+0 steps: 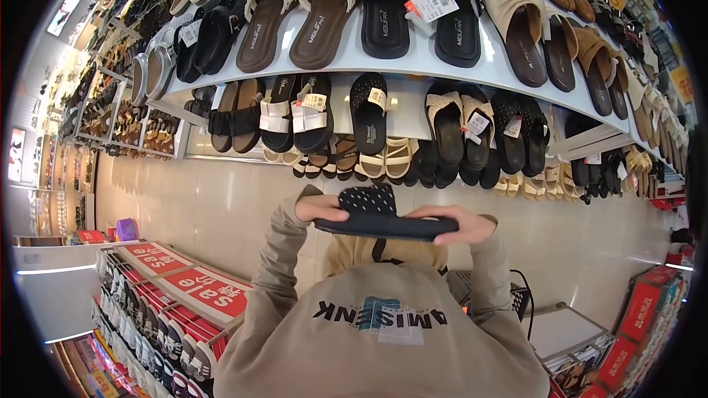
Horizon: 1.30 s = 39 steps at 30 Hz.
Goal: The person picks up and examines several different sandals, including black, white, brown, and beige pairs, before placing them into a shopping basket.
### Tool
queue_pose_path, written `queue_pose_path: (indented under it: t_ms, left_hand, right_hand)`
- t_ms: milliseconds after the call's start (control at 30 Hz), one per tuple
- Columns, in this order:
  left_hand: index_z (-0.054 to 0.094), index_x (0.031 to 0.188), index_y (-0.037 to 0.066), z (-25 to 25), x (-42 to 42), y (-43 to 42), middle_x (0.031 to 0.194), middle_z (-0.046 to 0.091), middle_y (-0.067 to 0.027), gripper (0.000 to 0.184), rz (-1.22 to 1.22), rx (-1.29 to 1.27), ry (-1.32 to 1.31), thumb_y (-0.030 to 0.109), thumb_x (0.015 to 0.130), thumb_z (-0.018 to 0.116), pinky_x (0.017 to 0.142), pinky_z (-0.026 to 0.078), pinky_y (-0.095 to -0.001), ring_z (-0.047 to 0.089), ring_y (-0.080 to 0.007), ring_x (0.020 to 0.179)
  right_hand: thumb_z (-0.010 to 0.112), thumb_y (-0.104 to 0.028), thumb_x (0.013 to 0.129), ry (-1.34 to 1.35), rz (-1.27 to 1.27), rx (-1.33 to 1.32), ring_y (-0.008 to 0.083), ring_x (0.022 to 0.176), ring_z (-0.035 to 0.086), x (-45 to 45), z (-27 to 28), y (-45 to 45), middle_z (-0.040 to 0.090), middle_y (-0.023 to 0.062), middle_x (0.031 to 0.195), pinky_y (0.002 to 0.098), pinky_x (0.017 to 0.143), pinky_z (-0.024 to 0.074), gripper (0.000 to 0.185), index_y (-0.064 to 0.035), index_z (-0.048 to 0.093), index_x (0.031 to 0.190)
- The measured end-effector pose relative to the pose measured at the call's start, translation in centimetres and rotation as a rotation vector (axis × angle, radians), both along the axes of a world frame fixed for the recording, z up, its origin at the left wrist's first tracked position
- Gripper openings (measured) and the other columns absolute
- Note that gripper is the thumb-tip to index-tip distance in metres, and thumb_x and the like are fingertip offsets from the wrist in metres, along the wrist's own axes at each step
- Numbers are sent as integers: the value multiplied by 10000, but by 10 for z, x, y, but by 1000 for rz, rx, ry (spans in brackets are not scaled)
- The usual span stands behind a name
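Observation:
Held in front of my chest is a black slide sandal, seen from the side, its wide strap dotted with small pale spots. My left hand is closed around its toe end, thumb on top. On the heel end, my right hand grips the sole, fingers over the top. A single similar black slide with a price tag stands on the lower shelf ahead, a gap to its right. Beside it are black slides with white straps and a beige cross-strap pair.
A white display shelf with rows of sandals spans the front. Behind me on the left is a shoe rack under red sale signs. A basket sits close by my right side, and more red signs line the far right.

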<state>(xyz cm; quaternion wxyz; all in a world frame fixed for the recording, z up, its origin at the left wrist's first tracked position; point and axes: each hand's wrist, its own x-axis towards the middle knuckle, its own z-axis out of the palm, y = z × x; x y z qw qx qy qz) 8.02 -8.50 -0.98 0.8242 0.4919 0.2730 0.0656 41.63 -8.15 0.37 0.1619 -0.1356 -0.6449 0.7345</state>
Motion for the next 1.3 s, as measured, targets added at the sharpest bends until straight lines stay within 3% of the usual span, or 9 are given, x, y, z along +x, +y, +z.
queue_pose_path:
  t_ms: [33, 267, 667, 867, 1000, 1067, 1133, 1200, 1300]
  left_hand:
    - [486, 1154, -48, 3, 8, 1, 1052, 544, -63, 507, -28, 71, 31, 374, 873, 478, 791, 405, -220, 494, -109, 941]
    - [616, 848, 4, 11, 20, 32, 707, 513, 50, 548, -238, 61, 332, 501, 886, 388, 546, 356, -178, 440, -26, 630]
    - [417, 1252, 21, -36, -3, 56, 1234, 463, -156, 531, 34, 71, -145, 404, 941, 221, 992, 303, -333, 437, -220, 1149]
    - [301, 1321, 65, -88, -11, 43, 1238, 464, -123, 527, 762, -94, 7, 410, 924, 307, 969, 331, -321, 461, -210, 1115]
    - [316, 1310, 75, -119, -1, 14, 1245, 461, -114, 525, 587, -133, 29, 410, 908, 353, 971, 330, -342, 474, -204, 1101]
    - [330, 1296, 69, -117, 9, 2, 1239, 466, -114, 513, 548, -201, 60, 400, 906, 368, 968, 335, -352, 474, -206, 1099]
    - [336, 1290, 67, -105, 12, -6, 1229, 471, -113, 495, 490, -243, 35, 387, 913, 372, 959, 348, -338, 478, -203, 1090]
    - [335, 1290, 64, -100, 9, -11, 1224, 472, -112, 480, 430, -227, 20, 371, 921, 365, 951, 357, -329, 481, -199, 1086]
    - [335, 1288, 57, -88, -10, -17, 1210, 479, -109, 448, 347, -171, -23, 333, 936, 350, 931, 374, -313, 487, -190, 1074]
  right_hand:
    - [662, -153, 771, -43, -23, -27, 204, 1080, 475, -5, -5, -7, 461, 127, 1210, 323, 931, 350, 560, 34, 404, 1232]
    - [693, -146, 750, -128, -270, -322, 141, 1018, 478, -25, -32, -51, 489, 86, 1158, 285, 898, 386, 601, 5, 396, 1251]
    - [675, -127, 760, -153, -647, -400, 93, 904, 509, -27, -47, -83, 556, 47, 1035, 231, 798, 413, 496, -24, 485, 1207]
    - [668, -114, 761, -171, -937, -367, 109, 960, 513, -46, -36, -63, 550, 77, 1076, 239, 841, 405, 482, 11, 486, 1189]
    - [650, -100, 765, -243, -1134, -249, 149, 975, 535, -69, -50, -35, 559, 107, 1094, 274, 853, 413, 459, -5, 494, 1186]
    - [653, -86, 746, -487, -1331, 376, 202, 978, 550, -85, -56, -18, 560, 119, 1111, 306, 848, 427, 456, -36, 511, 1177]
    - [650, -112, 733, -559, -1416, 440, 227, 1005, 533, -107, -50, 0, 552, 82, 1137, 337, 864, 410, 437, -69, 533, 1152]
    - [635, -159, 739, -960, -1402, 948, 192, 1024, 511, -123, -73, 17, 549, 18, 1143, 346, 878, 376, 403, -96, 545, 1127]
    - [626, -174, 725, -1165, -1424, 988, 157, 1069, 455, -148, -110, 37, 492, -36, 1204, 387, 904, 330, 450, -142, 516, 1160]
